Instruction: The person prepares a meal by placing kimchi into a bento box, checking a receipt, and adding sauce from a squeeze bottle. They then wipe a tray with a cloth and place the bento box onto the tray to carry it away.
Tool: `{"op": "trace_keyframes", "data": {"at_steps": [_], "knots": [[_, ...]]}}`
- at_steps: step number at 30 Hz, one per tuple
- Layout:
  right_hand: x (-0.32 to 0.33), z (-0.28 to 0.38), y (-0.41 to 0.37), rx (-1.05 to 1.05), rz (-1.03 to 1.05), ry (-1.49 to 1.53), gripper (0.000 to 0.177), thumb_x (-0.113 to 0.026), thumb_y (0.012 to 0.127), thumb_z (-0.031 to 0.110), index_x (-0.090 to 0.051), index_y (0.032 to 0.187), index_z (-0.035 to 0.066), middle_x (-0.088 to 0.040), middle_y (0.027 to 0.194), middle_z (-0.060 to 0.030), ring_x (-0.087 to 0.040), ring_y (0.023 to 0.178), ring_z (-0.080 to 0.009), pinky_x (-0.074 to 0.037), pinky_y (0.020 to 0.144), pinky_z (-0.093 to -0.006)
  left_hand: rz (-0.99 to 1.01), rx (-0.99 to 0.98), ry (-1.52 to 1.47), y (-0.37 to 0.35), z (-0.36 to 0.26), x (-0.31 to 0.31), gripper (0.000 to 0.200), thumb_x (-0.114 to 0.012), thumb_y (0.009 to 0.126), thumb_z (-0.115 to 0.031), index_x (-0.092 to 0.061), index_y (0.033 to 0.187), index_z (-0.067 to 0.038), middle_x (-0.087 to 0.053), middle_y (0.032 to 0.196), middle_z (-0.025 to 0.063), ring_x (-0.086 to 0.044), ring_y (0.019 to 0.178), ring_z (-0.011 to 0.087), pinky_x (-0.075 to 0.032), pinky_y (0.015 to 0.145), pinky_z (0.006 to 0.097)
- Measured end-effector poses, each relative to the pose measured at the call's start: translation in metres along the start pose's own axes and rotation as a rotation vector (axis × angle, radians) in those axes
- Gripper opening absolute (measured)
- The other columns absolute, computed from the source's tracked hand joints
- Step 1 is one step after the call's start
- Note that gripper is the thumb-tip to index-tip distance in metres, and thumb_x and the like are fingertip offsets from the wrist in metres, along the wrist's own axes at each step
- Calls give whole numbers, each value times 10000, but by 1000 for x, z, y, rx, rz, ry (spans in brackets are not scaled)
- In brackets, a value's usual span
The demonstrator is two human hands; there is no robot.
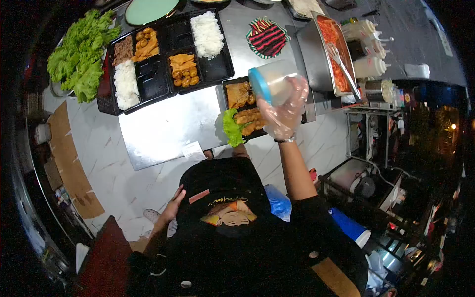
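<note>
Right hand grip clasps shaker over tray edge; left hand seemingly released

From my remote seat I see a black shirt filling the lower middle of the view. Toward 12 o'clock on it sits a printed cartoon figure in orange and yellow, with thin gold script above. A small red tab lies at the print's 10 o'clock. A tan patch shows at the shirt's 5 o'clock and a small pale stud at its 7 o'clock. The right sleeve is short and black. The right hand wears a clear, crinkled plastic glove, with a dark band at the wrist. The left hand is ungloved.
</note>
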State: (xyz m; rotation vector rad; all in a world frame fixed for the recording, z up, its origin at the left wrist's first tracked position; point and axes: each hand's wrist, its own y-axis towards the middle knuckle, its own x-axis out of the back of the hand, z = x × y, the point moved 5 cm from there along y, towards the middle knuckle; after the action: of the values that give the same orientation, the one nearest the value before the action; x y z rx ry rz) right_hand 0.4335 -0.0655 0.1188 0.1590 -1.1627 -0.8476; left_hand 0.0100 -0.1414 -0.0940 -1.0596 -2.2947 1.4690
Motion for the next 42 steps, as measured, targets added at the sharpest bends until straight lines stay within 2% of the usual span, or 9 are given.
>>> {"op": "trace_keyframes", "data": {"at_steps": [13, 15, 16, 18, 21, 31, 35, 39, 42], "knots": [[39, -52, -3, -152, -79, 87, 671, -733, 571, 233, -396, 1124, 60, -409, 1141, -192, -429, 1037, -369, -384, 861, -445, -277, -163, 178, 45, 44, 18, 428, -525, 860, -404, -564, 1043, -19, -603, 963, 120, -550, 899, 202, -413, 806, 296], [59, -86, -13, -629, -162, 383, 679, -730, 606, 228, -362, 1159, 84, -419, 1098, -150, -444, 1006, -322, -402, 820, -430, -235, -180, 116, 58, 61, 28, 358, -561, 850, -354, -566, 990, -25, -601, 884, 107, -550, 831, 167, -423, 760, 275], [71, -96, -17, -639, -187, 390, 679, -730, 606, 228, -362, 1159, 84, -419, 1098, -150, -444, 1006, -322, -402, 820, -430, -172, -314, 98, 37, 26, 16, 291, -586, 840, -307, -569, 960, -43, -594, 785, 92, -549, 734, 145, -435, 698, 264], [90, -128, -40, -1016, -365, 942, 703, -723, 628, 233, -329, 1195, 101, -405, 1121, -131, -446, 1011, -304, -417, 784, -433, -292, -281, 498, 25, -12, 7, 259, -582, 841, -276, -565, 980, -57, -593, 700, 77, -553, 635, 151, -453, 632, 282], [134, -142, -46, -1165, -276, 1466, 707, -654, 697, 387, -301, 1262, 148, -353, 1272, -141, -393, 1160, -343, -372, 873, -530, -312, -334, 515, 11, -85, -23, 222, -578, 842, -217, -559, 982, -46, -597, 705, 72, -563, 639, 142, -464, 625, 289], [245, -309, -21, -942, -640, 1308, 580, -624, 763, 361, -365, 1220, 116, -381, 1258, -165, -415, 1137, -357, -416, 846, -512, -349, -649, 225, 5, -183, -104, 161, -542, 861, -107, -548, 978, 3, -584, 790, 52, -546, 714, 103, -453, 670, 223], [253, -290, 89, -708, -156, 1657, 626, -565, 792, 392, -341, 1260, 43, -396, 1268, -201, -434, 1131, -378, -415, 897, -517, -640, -795, 263, -11, -239, -134, 184, -514, 849, -58, -533, 1026, -15, -567, 728, 34, -525, 680, 80, -420, 651, 207], [242, -252, 231, -314, -24, 1448, 662, -549, 802, 386, -294, 1292, 20, -352, 1293, -243, -425, 1143, -382, -400, 931, -513, -786, -892, 318, -11, -294, -178, 207, -518, 843, -62, -528, 1047, -24, -571, 719, 41, -525, 642, 89, -427, 626, 222], [170, -254, 336, -649, 38, 1630, 446, -579, 792, 317, -476, 1145, 66, -515, 1129, -179, -529, 984, -305, -436, 854, -447, -881, -924, 265, -6, -290, -201, 235, -536, 846, -83, -518, 1075, -34, -564, 726, 32, -500, 630, 84, -407, 592, 226]]}}
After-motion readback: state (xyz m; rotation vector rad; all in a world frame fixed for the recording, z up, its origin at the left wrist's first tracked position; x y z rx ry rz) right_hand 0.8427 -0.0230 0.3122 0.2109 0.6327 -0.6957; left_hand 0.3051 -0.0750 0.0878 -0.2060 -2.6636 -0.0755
